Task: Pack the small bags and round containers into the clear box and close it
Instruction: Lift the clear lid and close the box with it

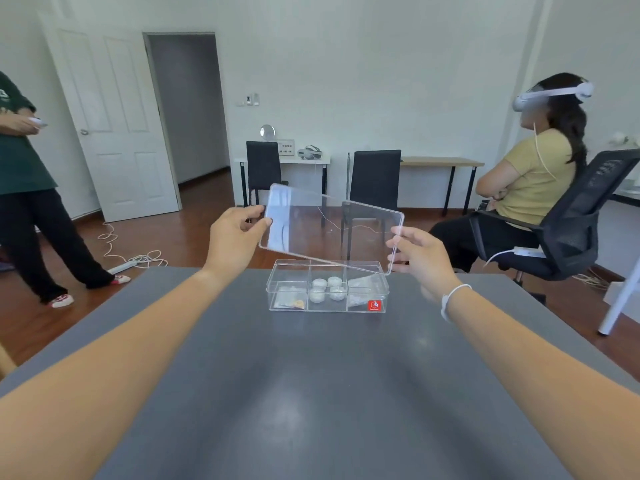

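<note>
Fingers of left hand (232, 233) and right hand (420, 255) are pinching tilted clear plastic lid (332, 227) above filled clear compartment box (327, 287); uneven lowering is risking a misseated lid

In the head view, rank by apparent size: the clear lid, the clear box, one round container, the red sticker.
1. clear lid, though it is held nearer the camera than the box, so this lead is unsure
2. clear box
3. round container
4. red sticker, close to the container

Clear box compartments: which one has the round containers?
The middle compartment: four white round containers sit in it. The left compartment and right compartment hold small bags instead.
</note>
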